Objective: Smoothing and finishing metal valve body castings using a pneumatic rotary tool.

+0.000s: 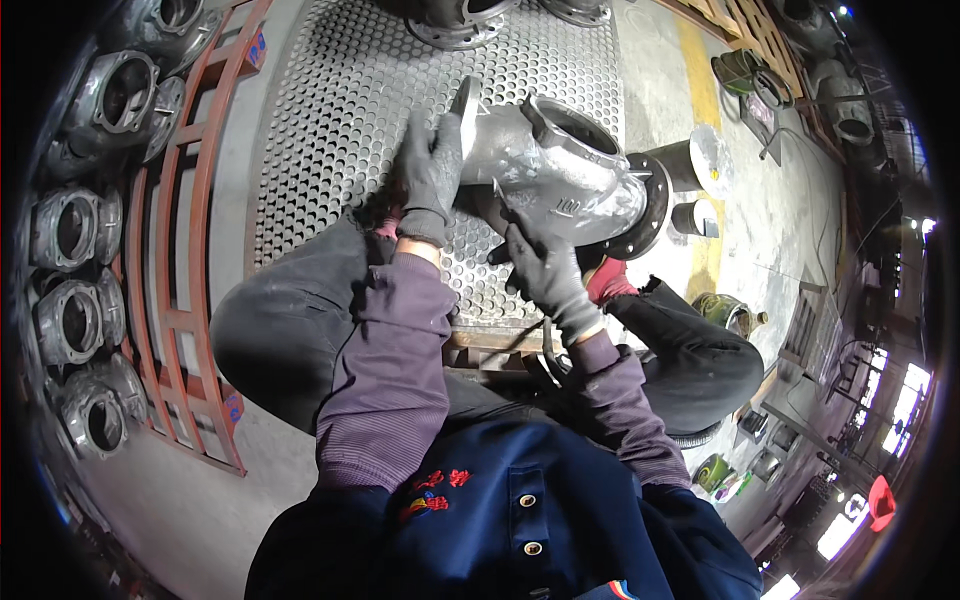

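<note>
A grey cast-metal valve body (pixel 560 185) lies on a perforated metal plate (pixel 330 130) between my legs. It has a round opening on top, a flange at its left end and a dark bolt-holed flange (pixel 655 205) at its right. My left hand (pixel 432 170), in a grey glove, rests against the left flange with its fingers stretched out. My right hand (pixel 550 275), also gloved, is curled at the near side of the casting, closed on a slim pointed tool (pixel 499 195). The tool's tip is close to the casting; most of it is hidden by the fingers.
More castings (pixel 75 225) line the left side, beside a red metal frame (pixel 180 250). Another flanged casting (pixel 455 25) stands at the far edge of the plate. Metal cylinders (pixel 690 165) stand right of the casting. A dark hose (pixel 550 355) lies below my right hand.
</note>
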Motion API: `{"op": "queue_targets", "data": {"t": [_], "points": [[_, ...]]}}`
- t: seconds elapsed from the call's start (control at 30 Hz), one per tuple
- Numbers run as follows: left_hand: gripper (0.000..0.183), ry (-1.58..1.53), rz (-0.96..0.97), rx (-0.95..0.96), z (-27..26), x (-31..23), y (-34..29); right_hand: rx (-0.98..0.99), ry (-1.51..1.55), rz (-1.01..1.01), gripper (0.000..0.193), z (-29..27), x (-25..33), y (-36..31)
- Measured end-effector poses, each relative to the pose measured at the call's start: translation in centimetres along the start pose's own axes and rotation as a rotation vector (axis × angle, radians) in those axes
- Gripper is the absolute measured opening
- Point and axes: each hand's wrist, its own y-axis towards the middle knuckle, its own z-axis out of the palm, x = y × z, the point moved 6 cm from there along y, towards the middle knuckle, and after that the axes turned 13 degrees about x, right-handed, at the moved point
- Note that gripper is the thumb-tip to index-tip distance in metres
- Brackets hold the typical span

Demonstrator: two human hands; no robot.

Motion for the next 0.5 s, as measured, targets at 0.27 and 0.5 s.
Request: {"op": "queue_targets", "data": {"t": [0.27,0.5], "points": [[0.026,-0.142,-0.391,0.629,0.7,-7.8,-14.3,0.177,0.684,0.186,0.033,0.7,5.2,-5.8],[0.047,-0.949,-0.281,0.548,1.7,-5.9,-14.3,0.289,0.447,0.316,0.057,-0.5,-2.7,-6.7]]}}
